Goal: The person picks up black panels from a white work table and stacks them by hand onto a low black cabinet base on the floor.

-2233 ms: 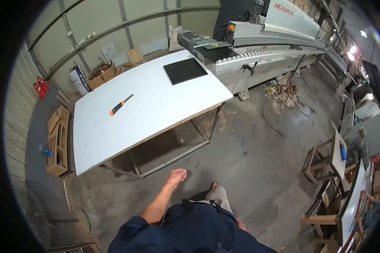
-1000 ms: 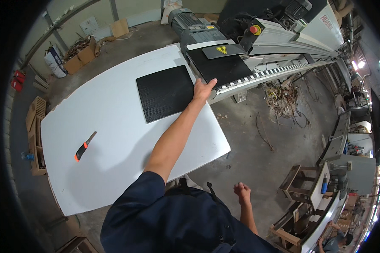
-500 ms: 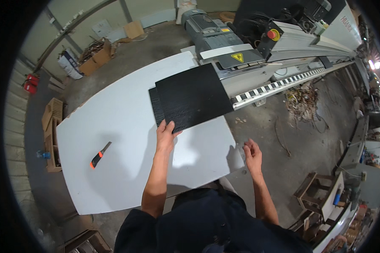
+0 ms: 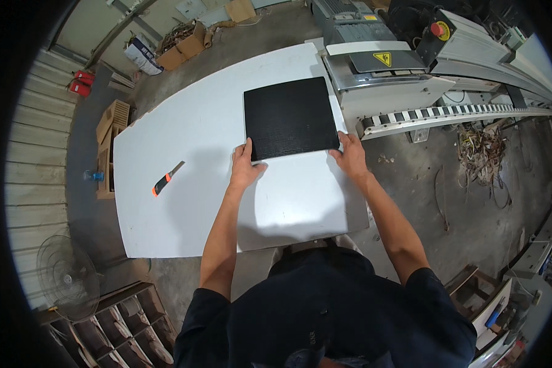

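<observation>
A black, nearly square panel (image 4: 291, 119) with a fine grain lies on the white worktable (image 4: 193, 116). Its near left corner is between the thumb and fingers of my left hand (image 4: 245, 167). At the near right corner, my right hand (image 4: 351, 158) grips the edge the same way, thumb toward me. Whether a second sheet lies beneath the panel is hidden. Farther left on the table rests a knife (image 4: 164, 182) with a black and orange handle, its blade pointing away to the right; neither hand touches it.
A machine with a toothed conveyor track (image 4: 435, 118) and a red stop button (image 4: 437, 29) adjoins the table's far right. Offcuts (image 4: 481, 147) are heaped on the floor beneath it. A fan (image 4: 67, 277) and wooden shelving (image 4: 116, 325) stand at the near left.
My right hand has come from empty air to the panel's right corner. Two black sheets that lay offset now show as one outline. The view has shifted, so the table appears higher.
</observation>
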A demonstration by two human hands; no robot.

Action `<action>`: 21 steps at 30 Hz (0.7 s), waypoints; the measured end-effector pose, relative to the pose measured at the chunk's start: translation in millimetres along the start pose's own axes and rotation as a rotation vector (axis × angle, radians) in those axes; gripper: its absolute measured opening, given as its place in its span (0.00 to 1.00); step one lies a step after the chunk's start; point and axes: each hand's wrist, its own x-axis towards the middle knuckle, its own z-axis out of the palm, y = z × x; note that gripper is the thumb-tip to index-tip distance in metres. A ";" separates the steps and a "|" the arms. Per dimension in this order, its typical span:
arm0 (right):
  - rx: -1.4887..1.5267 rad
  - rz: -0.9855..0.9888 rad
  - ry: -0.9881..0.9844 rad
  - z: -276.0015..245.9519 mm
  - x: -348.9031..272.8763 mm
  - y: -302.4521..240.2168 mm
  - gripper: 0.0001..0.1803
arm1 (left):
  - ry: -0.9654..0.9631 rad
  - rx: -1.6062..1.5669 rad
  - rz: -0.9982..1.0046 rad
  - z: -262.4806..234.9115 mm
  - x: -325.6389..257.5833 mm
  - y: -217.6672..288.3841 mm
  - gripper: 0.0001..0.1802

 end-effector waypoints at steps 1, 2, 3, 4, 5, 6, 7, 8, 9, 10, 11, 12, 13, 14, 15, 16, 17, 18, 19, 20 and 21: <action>0.004 0.004 -0.012 1.0 1.8 3.1 0.31 | 0.087 0.085 0.068 4.2 -4.3 2.6 0.45; 0.012 0.015 -0.014 2.3 3.5 5.7 0.29 | 0.125 0.060 0.092 5.6 -2.9 3.8 0.44; 0.020 0.027 -0.015 4.0 4.8 7.5 0.27 | 0.116 0.062 0.082 6.7 -1.6 4.5 0.44; 0.015 0.051 -0.026 5.5 6.2 15.3 0.25 | 0.091 0.077 0.060 7.9 3.3 12.5 0.42; 0.015 0.051 -0.036 5.3 9.0 17.0 0.25 | 0.075 0.094 0.031 6.8 5.5 15.2 0.41; -0.006 0.060 -0.057 4.9 10.7 18.4 0.24 | 0.075 0.100 0.030 5.3 6.7 17.3 0.40; -0.028 0.066 -0.072 3.8 13.2 18.6 0.24 | 0.076 0.098 0.026 4.9 8.8 17.2 0.40; -0.070 0.068 -0.088 3.3 13.4 17.6 0.20 | 0.057 0.103 0.024 4.1 9.8 16.6 0.40; -0.072 0.067 -0.090 2.8 12.9 16.2 0.20 | 0.038 0.108 0.023 3.3 8.4 15.5 0.39; -0.102 0.066 -0.114 1.1 16.4 15.4 0.19 | 0.046 0.105 0.025 2.9 8.3 13.7 0.39; -0.132 0.066 -0.136 -0.7 18.3 13.9 0.18 | 0.077 0.128 0.054 3.2 7.3 12.5 0.40; -0.136 0.060 -0.129 -2.6 17.2 11.2 0.18 | 0.109 0.151 0.084 2.9 5.8 11.0 0.40; -0.152 0.059 -0.163 -5.7 13.7 10.0 0.18 | 0.115 0.144 0.093 5.8 2.3 9.1 0.40; -0.165 0.064 -0.186 -6.9 10.5 8.7 0.18 | 0.122 0.143 0.110 4.9 -2.6 7.8 0.40; -0.169 0.068 -0.165 -7.4 4.3 5.6 0.18 | 0.130 0.142 0.127 3.2 -8.8 5.8 0.40; -0.124 0.073 -0.158 -6.5 -10.2 7.9 0.18 | 0.051 0.117 0.095 -0.5 -15.0 11.2 0.39; -0.081 0.066 -0.151 -5.3 -24.2 5.8 0.18 | 0.037 0.118 0.088 -2.6 -26.1 7.5 0.39; -0.083 0.022 -0.099 -3.4 -38.6 0.1 0.17 | 0.032 0.113 0.079 -5.2 -37.0 2.4 0.39; -0.096 -0.014 -0.048 -4.1 -56.7 -5.3 0.16 | 0.000 0.095 0.104 -7.9 -48.6 -0.2 0.39; -0.091 0.024 -0.066 -8.5 -72.3 -15.7 0.16 | -0.025 0.100 0.099 -9.7 -60.6 -3.3 0.38; -0.081 0.058 -0.089 -11.8 -85.4 -28.1 0.15 | -0.014 0.085 0.122 -11.0 -73.8 -8.2 0.38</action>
